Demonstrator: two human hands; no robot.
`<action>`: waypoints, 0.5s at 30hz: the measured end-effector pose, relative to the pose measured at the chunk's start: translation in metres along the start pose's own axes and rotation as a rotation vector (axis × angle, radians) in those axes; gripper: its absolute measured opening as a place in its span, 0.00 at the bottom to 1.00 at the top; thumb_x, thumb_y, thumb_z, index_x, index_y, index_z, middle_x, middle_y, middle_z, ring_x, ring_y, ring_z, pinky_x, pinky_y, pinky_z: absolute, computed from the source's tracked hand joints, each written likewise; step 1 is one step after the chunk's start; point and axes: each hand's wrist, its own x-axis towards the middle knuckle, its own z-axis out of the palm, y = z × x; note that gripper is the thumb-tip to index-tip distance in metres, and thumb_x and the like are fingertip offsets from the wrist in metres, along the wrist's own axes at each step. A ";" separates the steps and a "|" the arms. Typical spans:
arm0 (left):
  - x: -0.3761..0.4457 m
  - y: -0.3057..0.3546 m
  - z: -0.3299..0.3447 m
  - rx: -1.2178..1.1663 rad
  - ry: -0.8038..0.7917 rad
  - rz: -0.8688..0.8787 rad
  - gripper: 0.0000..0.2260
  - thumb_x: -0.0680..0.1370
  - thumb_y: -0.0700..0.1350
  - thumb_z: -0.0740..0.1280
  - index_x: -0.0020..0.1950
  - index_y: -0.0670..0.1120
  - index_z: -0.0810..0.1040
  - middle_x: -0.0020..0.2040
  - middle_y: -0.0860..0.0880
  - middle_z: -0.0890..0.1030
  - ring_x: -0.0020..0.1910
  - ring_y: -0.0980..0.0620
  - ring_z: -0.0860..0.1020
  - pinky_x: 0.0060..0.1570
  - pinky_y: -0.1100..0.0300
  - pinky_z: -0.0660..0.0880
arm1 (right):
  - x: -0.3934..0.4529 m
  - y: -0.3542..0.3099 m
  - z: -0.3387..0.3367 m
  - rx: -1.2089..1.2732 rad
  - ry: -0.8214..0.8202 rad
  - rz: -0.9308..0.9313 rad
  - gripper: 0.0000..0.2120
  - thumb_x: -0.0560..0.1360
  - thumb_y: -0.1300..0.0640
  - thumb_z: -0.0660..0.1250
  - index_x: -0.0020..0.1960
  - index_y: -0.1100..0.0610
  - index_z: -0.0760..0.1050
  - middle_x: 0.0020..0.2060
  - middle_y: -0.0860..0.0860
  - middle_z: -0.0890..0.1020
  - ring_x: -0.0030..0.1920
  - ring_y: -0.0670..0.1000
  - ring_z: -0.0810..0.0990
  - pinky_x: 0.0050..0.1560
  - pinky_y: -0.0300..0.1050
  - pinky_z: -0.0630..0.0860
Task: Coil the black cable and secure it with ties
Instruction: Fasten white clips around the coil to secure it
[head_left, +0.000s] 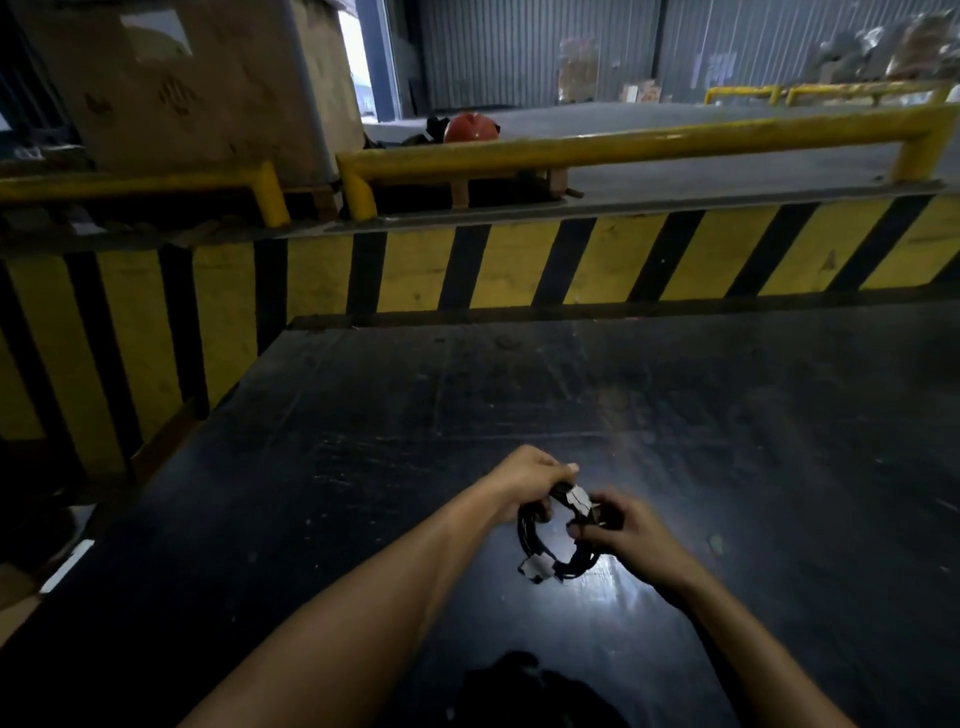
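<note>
Dim warehouse all around me, yellow rails (623, 143) up ahead, black-and-yellow striped wall (519, 260) behind the dark tabletop (363, 441) I'm working over. I've got the black cable (558, 545) already wound into a small coil, held just above the tabletop between both hands. Left hand (524, 480) is closed over the top of the coil, fingers curled round the strands. Right hand (621, 525) pinches the right side, close to a pale tie (577, 499) at the top. A second pale tie (535, 566) sits at the bottom of the loop. So by my reckoning coiling is done and I'm on the securing step, 2 ties on. Whether that top tie is fully fastened I can't tell. Next I'd keep the left grip firm so the loops don't spring, and snug that top tie with the right.
</note>
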 end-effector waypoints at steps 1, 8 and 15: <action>0.004 -0.002 0.006 -0.039 -0.011 -0.012 0.12 0.78 0.50 0.66 0.44 0.41 0.76 0.39 0.41 0.74 0.21 0.55 0.72 0.26 0.61 0.73 | 0.003 0.008 -0.002 -0.012 0.037 0.017 0.10 0.70 0.64 0.72 0.51 0.60 0.78 0.39 0.55 0.82 0.38 0.49 0.83 0.41 0.42 0.80; 0.024 -0.042 0.031 -0.082 -0.164 -0.233 0.10 0.74 0.53 0.70 0.46 0.48 0.76 0.40 0.51 0.77 0.41 0.52 0.78 0.33 0.58 0.77 | 0.034 0.064 -0.026 0.148 0.307 0.280 0.07 0.69 0.63 0.74 0.39 0.65 0.77 0.33 0.59 0.80 0.37 0.58 0.81 0.39 0.49 0.78; 0.065 -0.080 0.063 -0.216 -0.052 -0.353 0.07 0.77 0.38 0.66 0.42 0.48 0.74 0.35 0.50 0.77 0.30 0.56 0.76 0.33 0.65 0.76 | 0.067 0.121 -0.030 -0.109 0.305 0.403 0.15 0.68 0.55 0.75 0.49 0.63 0.77 0.34 0.57 0.83 0.34 0.55 0.80 0.38 0.50 0.78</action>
